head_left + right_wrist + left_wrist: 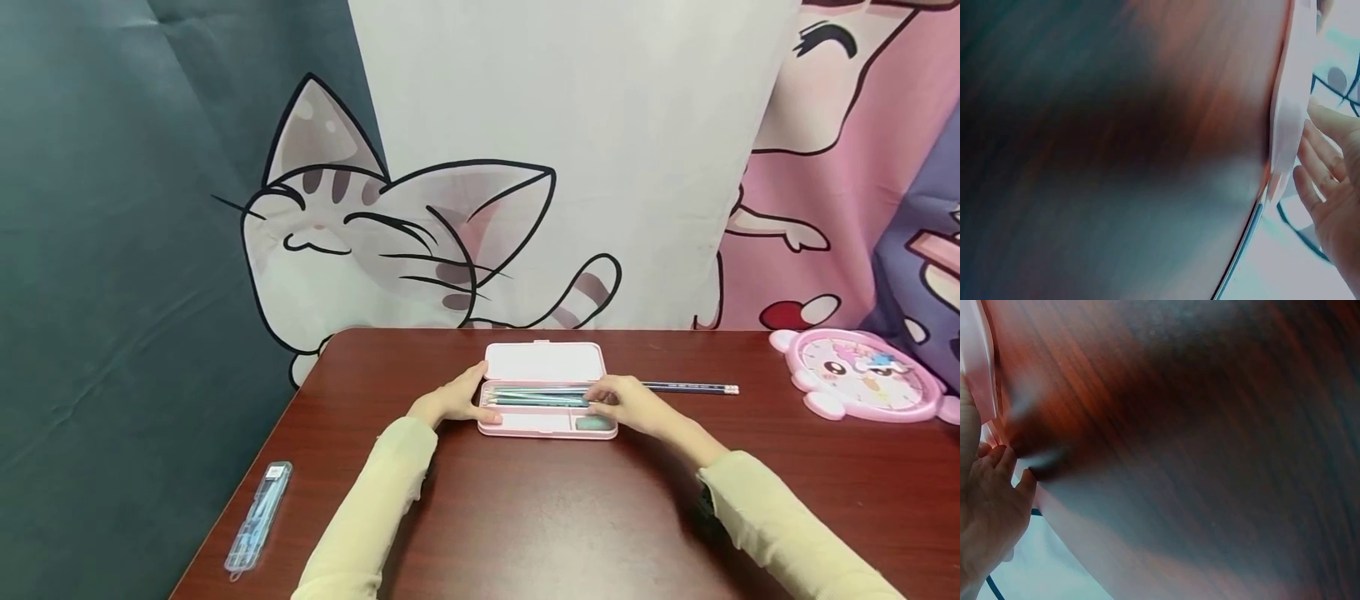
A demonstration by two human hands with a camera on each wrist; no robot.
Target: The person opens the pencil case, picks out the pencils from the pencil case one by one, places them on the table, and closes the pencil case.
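An open pink pencil case (536, 421) lies on the table with its lid tipped back. Several blue-green pencils (536, 400) lie lengthwise in its rear compartment, and a green eraser (595, 423) sits in the small front-right one. My left hand (453, 398) holds the case's left end, thumb at the front and fingers toward the back. At the other end, my right hand (633, 404) pinches the pencils' right ends between thumb and forefinger. Its other fingers (1319, 156) extend beside the case's end wall. The pencils are out of sight in the left wrist view.
Dark pencils (693, 387) with pale ends stick out to the right behind my right hand. A pink animal-shaped clock (862, 375) lies at the table's right back. Near the left edge is a clear blue slim case (258, 517). A printed curtain (600, 125) hangs behind the table.
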